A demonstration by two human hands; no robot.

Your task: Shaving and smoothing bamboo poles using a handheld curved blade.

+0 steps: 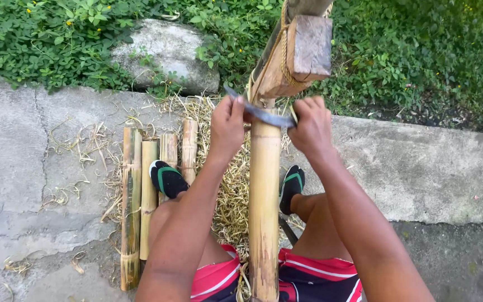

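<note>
Person sits on the concrete ground (pixel 23 162), legs apart, a long bamboo pole (pixel 264 207) running up between the knees toward a wooden block (pixel 303 53) lashed with cord to a leaning post (pixel 300 6). The pole's top end sits right under the block, touching or nearly so, can't tell which. Left hand (pixel 227 124) is closed in a fist around one end of a curved dark blade (pixel 261 113); right hand (pixel 310 128) is closed around the other end. The blade lies across the pole near its top, in contact with the bamboo surface, both hands level with each other on either side of the pole. Left of the person, four shorter bamboo pieces (pixel 141 190) lie side by side on the concrete, roughly parallel to the pole. The left foot in a black shoe with green trim (pixel 167 178) rests on top of those pieces; the right foot in a matching shoe (pixel 292 187) sits just right of the pole. Pale bamboo shavings (pixel 227 190) pile thick under and around the pole, thinner strands scattered out to the left. Red, white and dark striped shorts (pixel 314 277) show at the bottom. A flat grey stone (pixel 166 53) sits in green ground plants (pixel 57 39) beyond the concrete edge.
</note>
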